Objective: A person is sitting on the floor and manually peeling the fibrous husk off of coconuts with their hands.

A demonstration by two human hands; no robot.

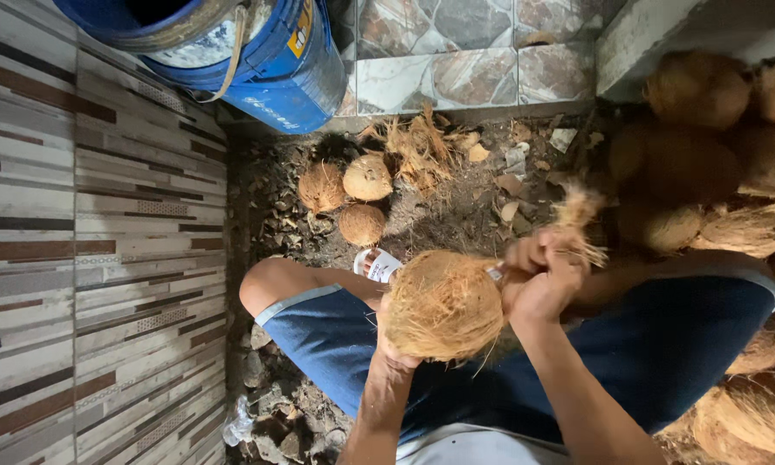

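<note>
The left hand cups the husked coconut from below, over the lap. Just beside it, the right hand grips a fiber tuft (probably husk). Beyond lie three coconuts, farther a blue barrel.

Open ground lay ahead of the knees, bounded by three husked coconuts, blue barrel, striped wall and coconut heap.
</note>
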